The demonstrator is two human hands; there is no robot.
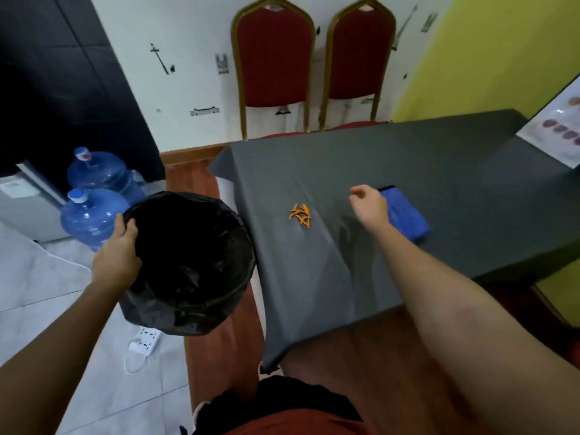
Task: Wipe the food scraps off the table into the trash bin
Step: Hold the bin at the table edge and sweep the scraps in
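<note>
A small heap of orange food scraps (300, 215) lies on the grey tablecloth of the table (408, 171), near its left edge. A folded blue cloth (406, 215) lies to the right of the scraps. My right hand (370, 205) hovers over the table just left of the cloth, fingers loosely curled, with nothing in it. My left hand (117, 255) grips the left rim of the trash bin (191, 262), which is lined with a black bag and sits beside the table's left edge, below the tabletop.
Two red chairs with gold frames (276, 64) stand against the wall behind the table. Two blue water jugs (94, 196) sit on the floor left of the bin. A white power strip (142, 340) lies on the tiles. A printed board (561, 127) leans at the far right.
</note>
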